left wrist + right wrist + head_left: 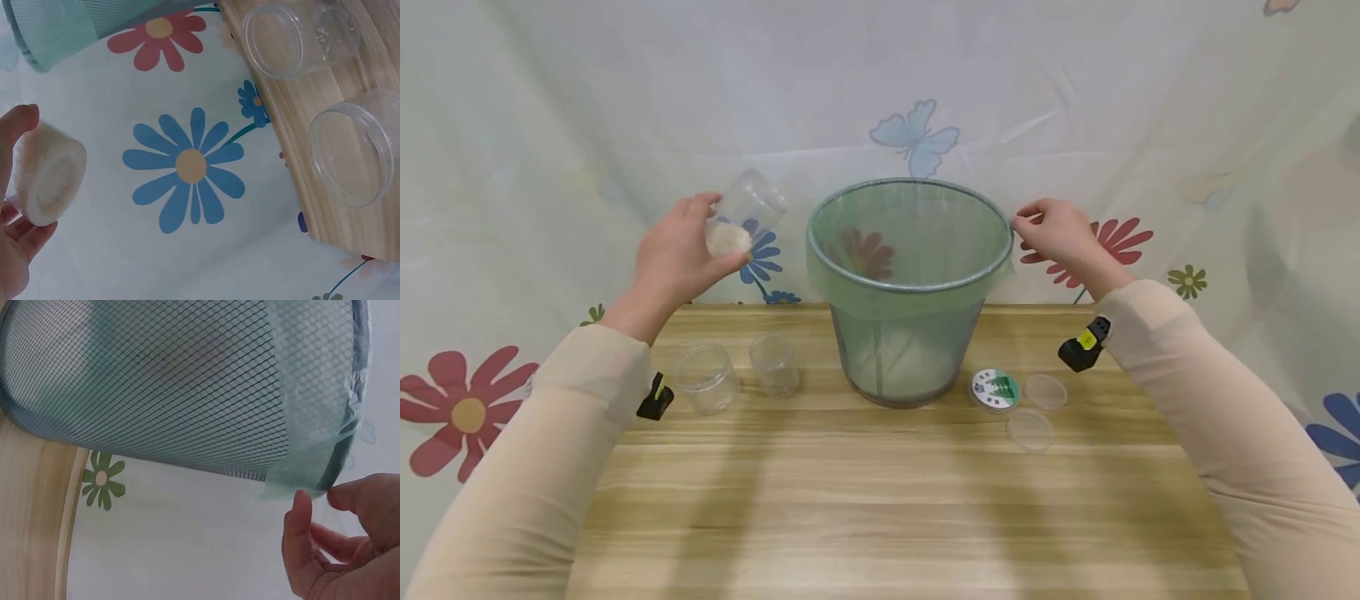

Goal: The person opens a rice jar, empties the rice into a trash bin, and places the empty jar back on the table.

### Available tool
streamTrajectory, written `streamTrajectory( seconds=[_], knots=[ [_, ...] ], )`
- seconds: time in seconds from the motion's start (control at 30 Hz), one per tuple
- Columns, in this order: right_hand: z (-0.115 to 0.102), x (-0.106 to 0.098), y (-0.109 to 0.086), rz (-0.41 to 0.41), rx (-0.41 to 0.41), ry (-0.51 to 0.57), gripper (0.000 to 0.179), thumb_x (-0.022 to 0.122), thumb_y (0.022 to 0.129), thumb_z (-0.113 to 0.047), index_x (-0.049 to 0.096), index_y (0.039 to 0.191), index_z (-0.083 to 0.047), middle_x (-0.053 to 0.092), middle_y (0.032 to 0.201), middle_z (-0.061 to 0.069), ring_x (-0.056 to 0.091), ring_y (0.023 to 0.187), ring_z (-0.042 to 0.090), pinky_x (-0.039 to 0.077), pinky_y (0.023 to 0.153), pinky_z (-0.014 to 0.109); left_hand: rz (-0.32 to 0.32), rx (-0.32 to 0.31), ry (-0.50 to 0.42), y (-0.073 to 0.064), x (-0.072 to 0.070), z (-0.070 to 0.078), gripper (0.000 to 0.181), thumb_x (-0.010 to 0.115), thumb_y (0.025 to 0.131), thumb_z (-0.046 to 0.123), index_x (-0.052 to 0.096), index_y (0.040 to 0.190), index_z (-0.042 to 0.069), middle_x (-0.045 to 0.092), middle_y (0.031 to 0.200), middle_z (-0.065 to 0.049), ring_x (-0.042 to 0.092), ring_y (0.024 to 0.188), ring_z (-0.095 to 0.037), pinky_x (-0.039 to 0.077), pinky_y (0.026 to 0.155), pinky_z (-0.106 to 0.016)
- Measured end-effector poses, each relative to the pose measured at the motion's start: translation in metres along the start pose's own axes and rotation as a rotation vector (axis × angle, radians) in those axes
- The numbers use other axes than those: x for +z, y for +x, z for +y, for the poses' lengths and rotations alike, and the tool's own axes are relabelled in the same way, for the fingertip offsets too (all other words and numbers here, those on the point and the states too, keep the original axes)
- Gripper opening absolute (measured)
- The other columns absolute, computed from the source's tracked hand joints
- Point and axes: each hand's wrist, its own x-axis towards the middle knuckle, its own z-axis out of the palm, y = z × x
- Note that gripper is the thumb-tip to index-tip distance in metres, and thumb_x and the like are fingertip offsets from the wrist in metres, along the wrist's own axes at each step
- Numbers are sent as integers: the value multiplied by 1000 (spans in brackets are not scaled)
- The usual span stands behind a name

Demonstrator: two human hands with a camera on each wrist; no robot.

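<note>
My left hand (672, 250) grips a clear plastic jar (751, 200) in the air, to the left of the mesh trash can (904, 358). The jar leans toward the can, with white rice-like grains (728, 239) heaped at its lower end; its base (56, 184) faces the left wrist camera. A thin green trash bag (857, 287) lines the can and folds down over the rim. At the can's right side, my right hand (1062, 237) pinches the rim with the bag over it; in the right wrist view the thumb and index finger (302, 519) meet the rim's edge.
Two clear jars, a wide one (706, 379) and a narrower one (774, 367), stand open left of the can; a few white grains show in the narrower. Right of it lie a round printed tin (995, 389) and two clear lids (1046, 392). A flowered curtain hangs behind the table.
</note>
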Motion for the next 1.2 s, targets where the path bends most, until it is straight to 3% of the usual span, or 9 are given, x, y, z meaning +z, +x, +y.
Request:
streamTrajectory(
  seconds=[0.07,0.23,0.43,0.6,1.2],
  knots=[
    [-3,1,1,1,17,4,50,41,94,-33,42,131,0,53,115,22,65,69,10,56,67,28,0,15,15,3,-1,3,84,69,77,37,26,143,10,45,132,-18,48,109,-39,43,81,-56],
    [-8,1,2,9,44,35,50,41,94,-34,42,130,1,51,115,20,63,86,22,56,70,29,13,55,33,11,-6,14,82,70,76,35,29,142,10,46,129,-18,50,104,-36,46,79,-53],
    [-13,1,4,-39,51,46,46,46,94,-29,47,125,4,58,93,10,62,67,7,56,71,29,12,98,74,20,-13,31,80,70,76,35,30,141,11,47,128,-17,50,100,-34,47,77,-52],
    [-14,0,5,-66,58,70,44,46,94,-25,46,124,7,57,82,3,59,59,1,56,70,28,-28,124,98,25,-19,43,80,69,77,34,29,143,13,46,128,-18,49,102,-35,47,77,-53],
    [-16,-5,9,-97,115,86,42,42,96,-23,49,127,5,55,78,2,59,60,4,53,61,18,-158,197,161,37,-31,71,79,69,78,32,29,143,13,45,129,-18,48,104,-35,46,81,-52]
  ],
)
